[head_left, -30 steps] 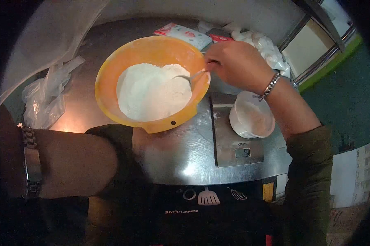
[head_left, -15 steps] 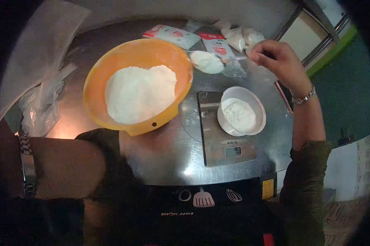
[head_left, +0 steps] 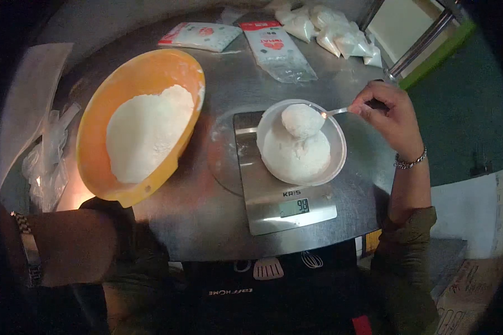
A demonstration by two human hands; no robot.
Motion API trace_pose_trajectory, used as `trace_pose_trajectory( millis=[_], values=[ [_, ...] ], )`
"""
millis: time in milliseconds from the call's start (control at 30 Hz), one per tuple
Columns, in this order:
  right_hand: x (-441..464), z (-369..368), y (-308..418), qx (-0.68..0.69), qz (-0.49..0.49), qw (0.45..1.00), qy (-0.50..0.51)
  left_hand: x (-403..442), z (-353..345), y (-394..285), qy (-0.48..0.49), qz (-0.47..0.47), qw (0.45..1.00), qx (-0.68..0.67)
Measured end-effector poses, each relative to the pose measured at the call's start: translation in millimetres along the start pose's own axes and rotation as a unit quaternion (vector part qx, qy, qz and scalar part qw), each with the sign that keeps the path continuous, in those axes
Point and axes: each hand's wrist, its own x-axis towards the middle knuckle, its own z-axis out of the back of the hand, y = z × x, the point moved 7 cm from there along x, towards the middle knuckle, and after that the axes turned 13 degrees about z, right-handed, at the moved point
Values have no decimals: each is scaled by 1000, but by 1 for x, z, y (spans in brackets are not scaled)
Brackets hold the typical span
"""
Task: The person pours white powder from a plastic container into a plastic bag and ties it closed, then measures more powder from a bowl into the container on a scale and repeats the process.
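Observation:
My right hand (head_left: 386,114) is closed around the handle of a metal spoon (head_left: 336,111). White powder is heaped on the spoon's bowl, which hangs over a white plastic tub (head_left: 340,162) holding more of the same powder. Beneath the tub is a KRIS kitchen scale (head_left: 262,215), its display showing what looks like 98. On the left, a tilted orange bowl (head_left: 145,64) contains a large mass of white powder (head_left: 145,134). My left forearm (head_left: 73,245), with a watch at the wrist, lies in front of this bowl; the hand itself is lost at the dark left edge.
Two printed plastic packs (head_left: 204,36) and several tied bags of pale powder (head_left: 343,36) lie along the far side of the metal table (head_left: 218,240). Crumpled clear plastic (head_left: 47,153) sits at the left. A metal rail (head_left: 424,42) borders the right rear.
The powder-laden spoon has moved from beside the orange bowl to above the tub. My right hand has come nearer. The view has shifted, and the display went from about 93 to 98.

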Motion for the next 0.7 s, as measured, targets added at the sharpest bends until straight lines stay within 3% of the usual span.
trace_pose_trajectory(
  millis=[100,300,467,700],
  values=[
    [-3,2,-1,-27,20,999,-3,5,-5,2,6,12,1000,-17],
    [-7,6,1,35,8,999,-25,9,-11,-4,0,-14,990,140],
    [-7,2,2,31,1,999,-14,8,-12,-6,3,-48,948,316],
    [-7,2,1,32,25,999,-16,10,-12,0,22,-65,899,433]
  ],
)
